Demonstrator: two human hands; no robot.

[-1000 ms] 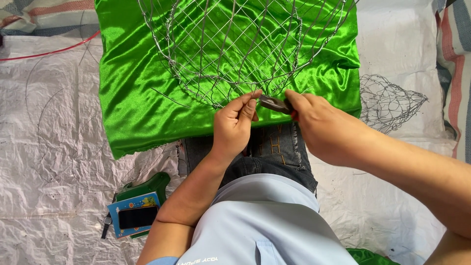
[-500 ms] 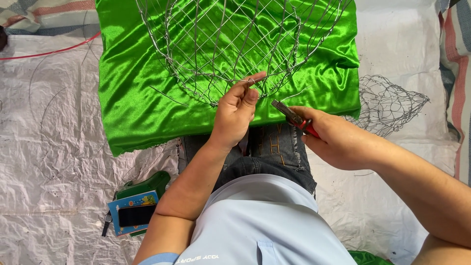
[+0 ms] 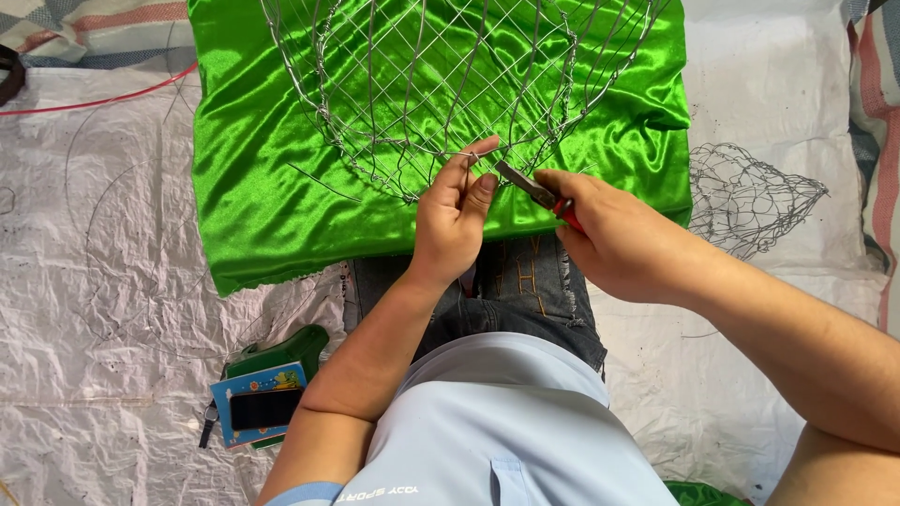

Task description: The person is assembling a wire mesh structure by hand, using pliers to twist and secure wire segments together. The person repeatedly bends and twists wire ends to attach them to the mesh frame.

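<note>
Over at 9 o'clock there's just a white woven tarp (image 3: 112,309) with a thin red cord (image 3: 103,98) running across it near the top. Down around 7 o'clock sits a small blue card packet (image 3: 255,405) lying on a dark green bit of cloth (image 3: 286,349).

Up at 12 o'clock, a big wire mesh frame (image 3: 450,84) rests on a shiny green satin cloth (image 3: 262,178), which is draped over the person's lap. The left hand (image 3: 455,220) is right at the centre, fingertips pinched on a wire at the frame's lower rim, so it's grasping the mesh edge itself. Just beside it toward 3 o'clock, the right hand (image 3: 614,234) is clenched around red-handled pliers (image 3: 536,193), and the dark tip points toward the left fingertips, very near them. Can't tell if the tip is actually touching the wire.

Below the hands you see dark jeans (image 3: 525,290) and a light blue shirt (image 3: 506,422). Out at 3 o'clock, a smaller wire mesh cone (image 3: 750,197) lies on its side on the tarp, well apart from the hands.
</note>
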